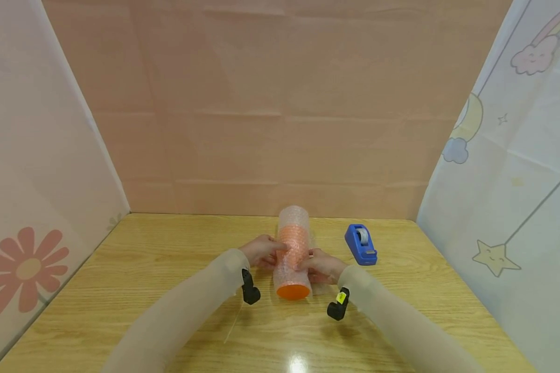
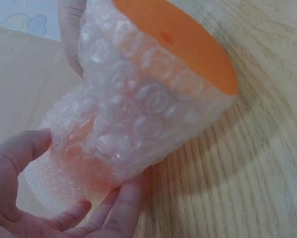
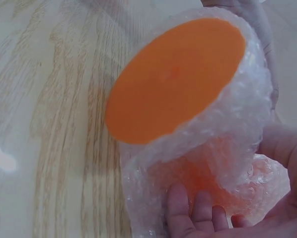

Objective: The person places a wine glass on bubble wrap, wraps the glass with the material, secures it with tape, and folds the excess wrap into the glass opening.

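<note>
Tabletop [image 1: 168, 259]: two hands [image 1: 263, 250] [image 1: 325, 266], one cylinder [image 1: 294, 237]

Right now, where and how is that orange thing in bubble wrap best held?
Likely by the middle of its long sides, coming from left and right at once. The bubble-wrapped orange thing is long and rounded, its flat end on the near side, so it suits a cradling hold. The left hand and right hand hold it that way.

Hands [image 2: 7, 215] on bubblewrap [image 2: 133, 104], orange end [image 2: 188, 44]; tbl [image 2: 238, 188]
</note>
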{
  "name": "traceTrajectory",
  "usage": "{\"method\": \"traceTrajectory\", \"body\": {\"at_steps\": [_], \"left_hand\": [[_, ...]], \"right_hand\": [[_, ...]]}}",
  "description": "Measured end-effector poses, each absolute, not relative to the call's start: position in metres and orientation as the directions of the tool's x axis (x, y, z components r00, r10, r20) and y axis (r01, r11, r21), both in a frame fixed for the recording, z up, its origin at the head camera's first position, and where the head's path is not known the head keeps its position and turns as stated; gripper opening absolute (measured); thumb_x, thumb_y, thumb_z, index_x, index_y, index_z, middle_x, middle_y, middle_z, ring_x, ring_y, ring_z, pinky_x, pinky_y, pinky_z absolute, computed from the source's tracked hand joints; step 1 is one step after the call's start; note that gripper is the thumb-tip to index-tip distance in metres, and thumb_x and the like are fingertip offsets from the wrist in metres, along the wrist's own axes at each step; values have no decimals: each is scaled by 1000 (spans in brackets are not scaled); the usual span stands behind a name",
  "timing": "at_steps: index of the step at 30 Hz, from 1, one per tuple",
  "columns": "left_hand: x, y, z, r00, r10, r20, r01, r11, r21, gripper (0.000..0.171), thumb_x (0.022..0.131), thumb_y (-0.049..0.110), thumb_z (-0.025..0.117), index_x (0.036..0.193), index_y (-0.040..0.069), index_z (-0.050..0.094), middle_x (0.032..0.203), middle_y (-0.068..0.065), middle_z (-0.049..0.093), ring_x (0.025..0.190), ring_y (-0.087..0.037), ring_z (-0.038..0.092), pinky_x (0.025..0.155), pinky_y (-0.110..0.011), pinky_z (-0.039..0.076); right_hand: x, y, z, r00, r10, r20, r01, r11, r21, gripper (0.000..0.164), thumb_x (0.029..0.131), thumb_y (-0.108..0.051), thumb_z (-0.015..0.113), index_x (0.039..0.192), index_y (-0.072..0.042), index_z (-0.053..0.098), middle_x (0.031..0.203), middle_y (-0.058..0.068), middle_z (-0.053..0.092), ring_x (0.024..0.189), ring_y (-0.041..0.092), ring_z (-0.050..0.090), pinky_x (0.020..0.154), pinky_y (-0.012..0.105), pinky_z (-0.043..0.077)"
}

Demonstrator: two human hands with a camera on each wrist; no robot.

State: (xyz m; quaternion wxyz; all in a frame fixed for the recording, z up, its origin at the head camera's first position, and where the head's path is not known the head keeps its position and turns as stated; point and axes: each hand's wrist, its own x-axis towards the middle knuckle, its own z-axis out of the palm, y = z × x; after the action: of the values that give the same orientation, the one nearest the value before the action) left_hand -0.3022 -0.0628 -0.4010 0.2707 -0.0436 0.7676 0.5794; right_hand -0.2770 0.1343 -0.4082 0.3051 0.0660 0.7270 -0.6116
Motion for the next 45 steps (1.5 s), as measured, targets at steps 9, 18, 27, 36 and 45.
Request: {"method": "traceTrajectory", "body": {"at_steps": [9,18,27,36,45], "left_hand": [[-302,-61,-401,-855,258,-450,-364,319,875,42,89,28,68,114,1,48,100,-10,53,75,-20,57,68,-32,56],[-299,-58,-397,-861,268,-432,-348,309,885,32,91,28,67,103,4,50,97,-8,53,74,-18,57,66,-29,55],[-299,-56,-399,-869,271,-413,-336,287,897,32,90,27,69,95,7,45,92,-6,51,69,-16,52,59,-24,52],[-299,-53,-401,-876,269,-401,-335,260,905,37,90,27,69,99,6,40,102,-9,46,76,-18,52,63,-24,51],[-298,-52,-401,-876,267,-402,-339,252,906,42,89,27,70,105,5,38,107,-10,43,82,-20,52,68,-26,50]], "right_hand": [[-276,135,-412,-813,-283,-508,439,274,-856,68,88,-7,67,140,0,24,136,26,41,116,37,53,102,53,42],[-277,136,-414,-807,-335,-486,416,262,-871,68,92,-6,63,143,0,18,140,26,35,121,39,47,106,55,38],[-276,138,-416,-812,-339,-476,400,272,-875,68,94,-5,60,145,0,16,139,26,35,121,37,49,105,54,39],[-278,142,-417,-806,-342,-483,393,301,-869,66,95,-7,59,145,-1,16,140,26,35,122,38,47,105,55,38],[-275,141,-417,-805,-391,-447,354,288,-890,73,98,-6,54,153,-4,5,147,29,30,127,41,45,106,55,38]]}}
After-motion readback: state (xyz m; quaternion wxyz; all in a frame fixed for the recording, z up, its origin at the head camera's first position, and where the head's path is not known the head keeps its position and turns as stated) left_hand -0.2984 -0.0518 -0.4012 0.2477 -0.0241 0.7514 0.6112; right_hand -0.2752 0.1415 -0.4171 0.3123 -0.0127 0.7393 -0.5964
